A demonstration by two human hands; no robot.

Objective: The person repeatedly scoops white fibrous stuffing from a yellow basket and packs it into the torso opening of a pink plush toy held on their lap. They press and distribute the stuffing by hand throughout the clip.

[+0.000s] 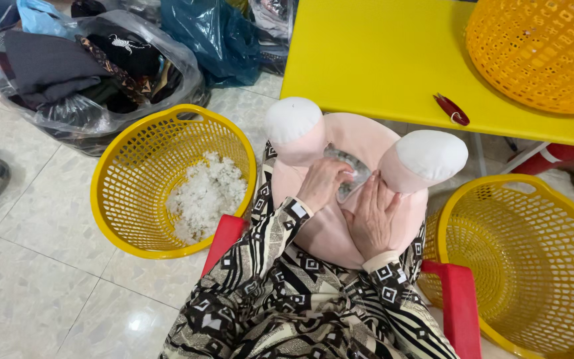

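Head view: a person's lap from above.
Left hand: fingers curled, pinching grey stuffing at the opening of a pink plush toy.
Right hand: lies flat, pressing the toy on the lap.
Left basket: yellow, on the floor, holds white filling.
Tabletop: yellow, carries small red scissors.

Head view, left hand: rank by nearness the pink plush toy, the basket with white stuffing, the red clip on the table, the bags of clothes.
From the left hand:
1. Pink plush toy: touching it, on the lap.
2. Yellow basket with white stuffing: on the floor to the left.
3. Red clip: on the yellow table's edge, upper right.
4. Bags of clothes: far upper left.
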